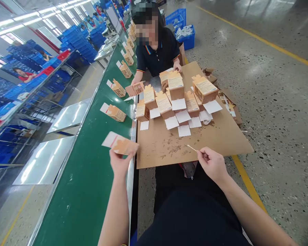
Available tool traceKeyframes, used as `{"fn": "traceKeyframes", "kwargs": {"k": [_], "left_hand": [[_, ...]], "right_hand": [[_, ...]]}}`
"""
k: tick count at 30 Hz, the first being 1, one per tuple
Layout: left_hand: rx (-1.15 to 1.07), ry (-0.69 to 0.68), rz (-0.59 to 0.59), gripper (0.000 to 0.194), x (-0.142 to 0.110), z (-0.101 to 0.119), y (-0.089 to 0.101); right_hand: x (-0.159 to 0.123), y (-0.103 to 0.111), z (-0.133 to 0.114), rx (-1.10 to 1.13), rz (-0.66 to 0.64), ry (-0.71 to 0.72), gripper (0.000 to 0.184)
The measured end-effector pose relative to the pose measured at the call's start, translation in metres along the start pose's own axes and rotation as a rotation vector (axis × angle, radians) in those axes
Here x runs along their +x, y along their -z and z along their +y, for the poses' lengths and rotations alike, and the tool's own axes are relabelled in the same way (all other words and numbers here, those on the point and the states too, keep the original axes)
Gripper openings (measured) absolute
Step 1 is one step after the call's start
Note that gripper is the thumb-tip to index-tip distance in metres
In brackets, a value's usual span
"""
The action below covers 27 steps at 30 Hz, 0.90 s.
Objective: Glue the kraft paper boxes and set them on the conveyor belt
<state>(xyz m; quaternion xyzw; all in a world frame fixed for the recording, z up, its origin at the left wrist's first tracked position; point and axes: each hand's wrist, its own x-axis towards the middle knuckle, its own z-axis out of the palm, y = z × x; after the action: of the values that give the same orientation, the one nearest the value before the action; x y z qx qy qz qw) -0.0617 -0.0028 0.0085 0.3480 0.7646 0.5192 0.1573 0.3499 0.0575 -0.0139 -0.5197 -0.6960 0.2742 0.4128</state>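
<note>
My left hand (122,159) pinches a box (123,145) over the belt's (92,191) edge; my right (213,164) pinches a swab (192,148).

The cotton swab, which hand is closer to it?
Right. The right hand pinches the swab by one end; the left hand is off to its left, holding a box.

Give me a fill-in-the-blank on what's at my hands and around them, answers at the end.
The left hand holds a carton over a belt coloured ____.
The right hand pinches a thin stick whose tip is ____.
The piled cartons rest on a brown sheet of ____.
The crates behind the co-worker are ____.
Missing words: green; white; cardboard; blue.
</note>
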Motion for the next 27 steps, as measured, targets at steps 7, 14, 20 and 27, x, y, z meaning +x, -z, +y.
{"fn": "traceKeyframes", "kwargs": {"k": [7, 14, 20, 27], "left_hand": [[0.081, 0.212, 0.33, 0.077, 0.057, -0.041, 0.067], [0.071, 0.225, 0.515, 0.082, 0.004, -0.052, 0.054], [-0.119, -0.068, 0.365, 0.05, 0.04, 0.0, 0.005], [-0.112, 0.194, -0.105, 0.038, 0.196, 0.095, -0.096]], "right_hand": [[0.014, 0.012, 0.003, -0.006, 0.016, -0.069, 0.042], [0.004, 0.052, 0.017, -0.086, 0.116, -0.158, 0.047], [-0.011, 0.089, 0.032, -0.169, 0.23, -0.212, 0.054], [0.012, 0.075, 0.025, -0.197, 0.244, -0.199, 0.046]]}}
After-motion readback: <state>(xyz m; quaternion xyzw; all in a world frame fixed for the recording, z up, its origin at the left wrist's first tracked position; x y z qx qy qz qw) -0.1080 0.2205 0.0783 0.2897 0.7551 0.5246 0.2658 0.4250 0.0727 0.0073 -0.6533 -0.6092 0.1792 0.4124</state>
